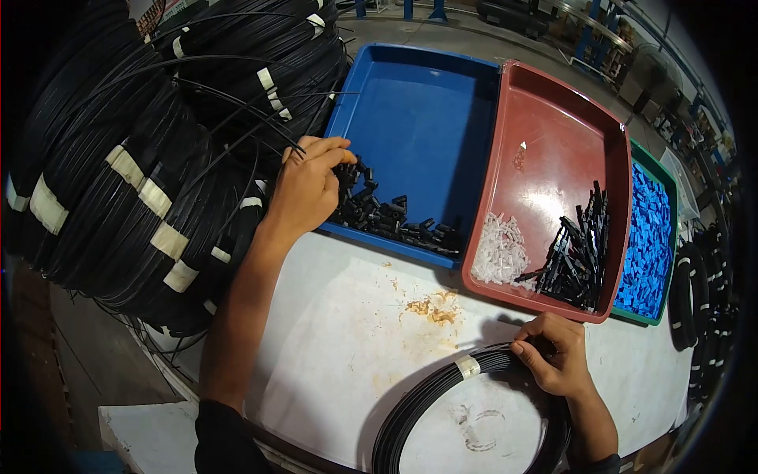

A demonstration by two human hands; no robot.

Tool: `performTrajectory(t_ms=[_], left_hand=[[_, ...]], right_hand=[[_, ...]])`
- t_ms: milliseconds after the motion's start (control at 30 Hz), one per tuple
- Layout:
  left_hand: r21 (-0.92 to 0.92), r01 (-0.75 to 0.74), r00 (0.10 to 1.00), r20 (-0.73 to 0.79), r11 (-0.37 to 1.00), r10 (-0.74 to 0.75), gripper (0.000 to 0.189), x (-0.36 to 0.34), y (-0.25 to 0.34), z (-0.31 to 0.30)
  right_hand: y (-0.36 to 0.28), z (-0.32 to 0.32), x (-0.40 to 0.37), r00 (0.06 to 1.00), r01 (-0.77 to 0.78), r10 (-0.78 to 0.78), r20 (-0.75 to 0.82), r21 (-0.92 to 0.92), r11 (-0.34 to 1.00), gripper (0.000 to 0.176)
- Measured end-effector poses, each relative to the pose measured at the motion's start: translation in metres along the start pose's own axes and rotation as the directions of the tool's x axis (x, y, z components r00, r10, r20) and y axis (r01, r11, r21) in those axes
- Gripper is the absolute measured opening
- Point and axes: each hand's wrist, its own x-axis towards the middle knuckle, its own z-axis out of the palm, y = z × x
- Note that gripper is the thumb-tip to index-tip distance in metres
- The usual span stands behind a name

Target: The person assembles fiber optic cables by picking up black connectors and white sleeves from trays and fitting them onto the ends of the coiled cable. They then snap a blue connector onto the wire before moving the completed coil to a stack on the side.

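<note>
My left hand (314, 183) reaches over the left wall of the blue tray (430, 110), its fingers bent at the small black parts (387, 213) heaped along the near edge; what the fingertips hold, if anything, is hidden. Loose black cable ends pass behind and over this hand. Below the trays, my right hand (553, 353) pinches the upper right of a coil of black cable (410, 403), thumb against the fingers. A white tape band (467, 366) wraps the coil, which lies on the white table (316, 340).
Large stacked coils of black cable (87, 174) crowd the left side. A red tray (545, 142) holds clear pieces (500, 251) and black strips (580, 253). Beside it, a green tray (671, 237) holds blue pieces (649, 245). Yellowish marks (434, 308) show on the table; more coils (691, 300) stand far right.
</note>
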Motion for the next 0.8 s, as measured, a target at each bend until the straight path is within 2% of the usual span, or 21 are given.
performTrajectory(t_ms=[100,167,200,267,300,533,667,733,800], left_hand=[[0.057,0.005,1.000,0.026,0.998,-0.007,0.025,-0.001,0.003,0.000],[0.186,0.054,0.998,-0.027,0.981,-0.050,0.020,0.001,0.011,0.003],[0.184,0.053,0.999,-0.021,0.981,-0.050,0.020,0.001,0.011,0.006],[0.221,0.174,0.984,-0.079,0.960,-0.161,0.017,0.003,0.011,0.009],[0.265,0.189,0.982,-0.048,0.946,-0.182,0.016,0.003,0.011,0.008],[0.151,0.263,0.962,0.028,0.953,-0.270,0.029,0.004,0.005,0.010],[0.046,0.205,0.976,0.061,0.978,-0.208,0.031,0.008,0.008,0.011],[0.098,0.134,0.978,0.146,0.986,-0.147,0.028,0.010,0.013,0.005],[0.139,0.088,0.981,0.159,0.986,-0.110,0.026,0.013,0.015,0.002]], right_hand=[[0.001,-0.001,0.000,1.000,0.000,0.000,0.003,0.000,1.000,0.011],[0.001,-0.001,-0.001,1.000,-0.017,0.017,0.009,-0.001,1.000,0.011],[0.001,-0.001,0.000,1.000,-0.008,0.008,0.005,-0.002,1.000,0.011],[0.001,0.000,-0.001,1.000,0.003,-0.003,-0.008,-0.001,1.000,0.011],[0.001,0.000,-0.001,1.000,0.009,-0.009,-0.007,-0.003,1.000,0.011],[0.002,0.001,-0.001,1.000,0.012,-0.012,0.006,0.027,1.000,0.011],[0.001,-0.001,0.000,1.000,0.003,-0.003,0.017,0.025,1.000,0.011],[0.000,-0.002,0.001,1.000,0.015,-0.016,0.024,0.021,1.000,0.011],[0.001,-0.002,0.001,1.000,0.014,-0.014,0.020,0.020,1.000,0.011]])
